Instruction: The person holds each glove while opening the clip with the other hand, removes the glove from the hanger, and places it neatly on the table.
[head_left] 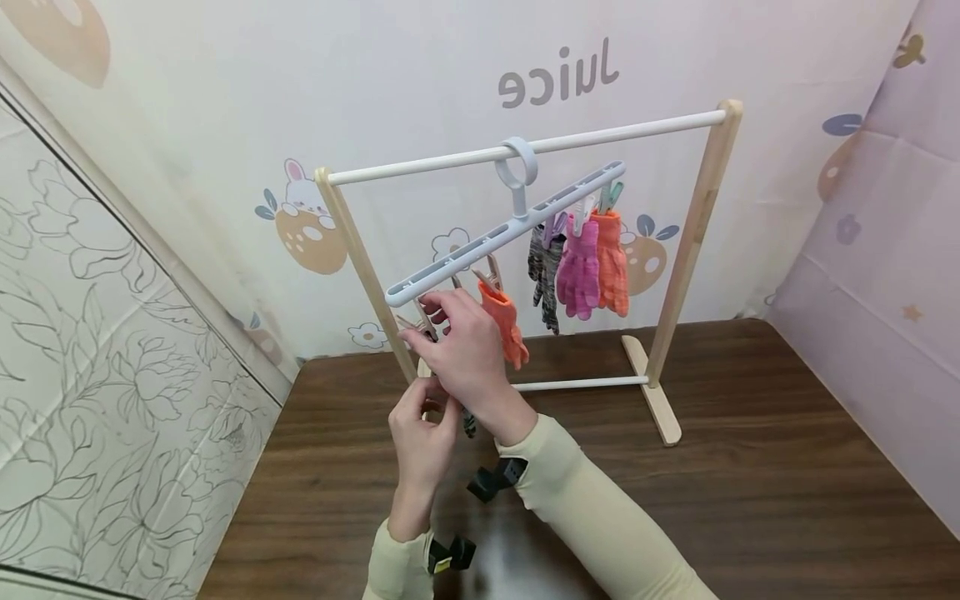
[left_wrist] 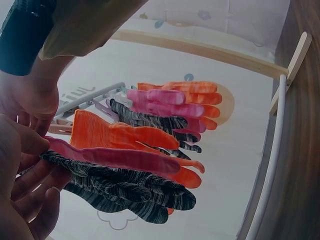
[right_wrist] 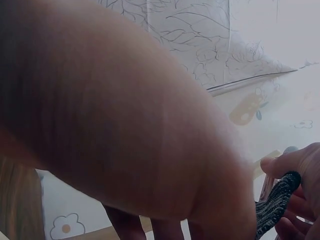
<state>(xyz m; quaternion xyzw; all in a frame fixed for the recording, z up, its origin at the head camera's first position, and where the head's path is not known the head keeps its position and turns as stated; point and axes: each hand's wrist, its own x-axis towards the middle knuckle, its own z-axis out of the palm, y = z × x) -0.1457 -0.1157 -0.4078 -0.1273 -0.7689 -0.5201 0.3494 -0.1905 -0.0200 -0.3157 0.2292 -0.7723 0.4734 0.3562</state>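
Observation:
A grey-blue clip hanger (head_left: 517,223) hangs aslant from the white rod of a wooden rack. At its near left end, my right hand (head_left: 468,354) pinches a beige clothespin (head_left: 425,323) between thumb and fingers. Just below, my left hand (head_left: 423,433) holds a black-and-grey knitted glove (left_wrist: 125,187) by its cuff, its fingers dangling. Beside this glove in the left wrist view hangs a magenta glove (left_wrist: 125,159), then an orange glove (left_wrist: 120,134) on its own clothespin. In the right wrist view my right hand fills the foreground, and its fingertips are hidden.
Farther along the hanger, another dark glove (head_left: 545,275), a pink glove (head_left: 579,271) and an orange glove (head_left: 611,262) hang from clothespins. The wooden rack (head_left: 693,242) stands on a brown table (head_left: 750,467), with a printed curtain behind it.

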